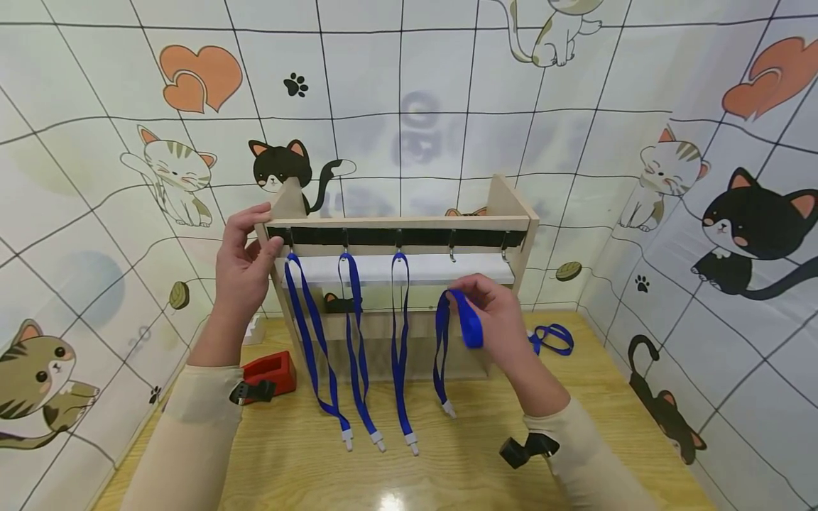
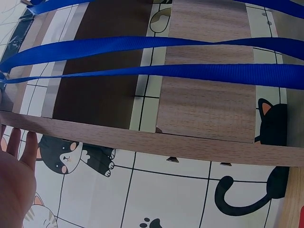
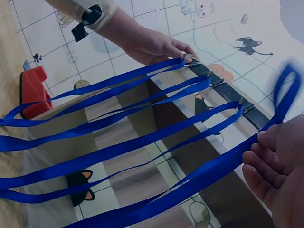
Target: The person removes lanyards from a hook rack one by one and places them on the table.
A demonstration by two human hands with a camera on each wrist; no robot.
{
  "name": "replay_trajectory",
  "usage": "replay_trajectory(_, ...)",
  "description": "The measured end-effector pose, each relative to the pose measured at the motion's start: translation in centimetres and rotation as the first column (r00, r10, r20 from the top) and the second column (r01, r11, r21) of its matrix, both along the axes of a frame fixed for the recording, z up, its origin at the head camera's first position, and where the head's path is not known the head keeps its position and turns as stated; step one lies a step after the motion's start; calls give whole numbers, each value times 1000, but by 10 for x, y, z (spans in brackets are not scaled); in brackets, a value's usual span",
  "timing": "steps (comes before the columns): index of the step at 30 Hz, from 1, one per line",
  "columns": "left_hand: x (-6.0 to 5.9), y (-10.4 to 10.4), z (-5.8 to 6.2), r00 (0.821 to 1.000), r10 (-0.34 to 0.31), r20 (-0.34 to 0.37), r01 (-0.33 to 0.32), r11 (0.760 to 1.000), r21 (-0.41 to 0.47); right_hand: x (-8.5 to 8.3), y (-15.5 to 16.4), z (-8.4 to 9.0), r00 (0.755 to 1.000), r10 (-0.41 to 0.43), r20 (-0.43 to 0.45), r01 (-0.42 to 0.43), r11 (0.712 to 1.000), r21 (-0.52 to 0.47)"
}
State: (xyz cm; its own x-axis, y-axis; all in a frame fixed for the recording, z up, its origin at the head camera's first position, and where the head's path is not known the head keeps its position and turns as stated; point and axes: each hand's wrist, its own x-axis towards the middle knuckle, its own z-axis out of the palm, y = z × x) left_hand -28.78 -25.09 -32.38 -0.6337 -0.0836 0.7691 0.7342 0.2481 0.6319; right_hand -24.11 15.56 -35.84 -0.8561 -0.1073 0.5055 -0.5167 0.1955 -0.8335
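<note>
1. One beige sleeve reached in from the far left, and beyond it the left grip pinched the upper corner of the wooden rack, thumb in front, fingers along the outer side.
2. Near that wrist a red object sat on the bench, beside the rack's foot; I couldn't make out what it was.
3. Next came three blue lanyards, each looped over its own hook on the black strip below the rack's top edge, white clips dangling at their lower ends.
4. Right of those, a fourth lanyard hung before the rack, clear of the hooks.
5. The right grip pinched it near the top, a short loop standing up past the fingers.
6. Above were two more hooks.
7. Farthest right, a loose lanyard lay looped on the bench, partly hidden by the right grip.
</note>
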Motion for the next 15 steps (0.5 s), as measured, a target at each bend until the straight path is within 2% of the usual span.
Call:
replay_trajectory(2,0,0,0,1000,2,0,-2,1000,-1,2,7,4,999,-3,-42,3,1000,19)
replay_trajectory(6,-1,0,-1,1000,1,0,-1,1000,-1,3,23,9,989,-55,-140,68,994,87)
replay_trajectory(10,0,0,-1,1000,1,-3,-1,1000,0,9,39,19,965,-105,-240,143,979,146)
replay_trajectory(15,0,-1,0,1000,2,-7,-2,1000,0,21,60,30,939,-122,-322,191,963,190)
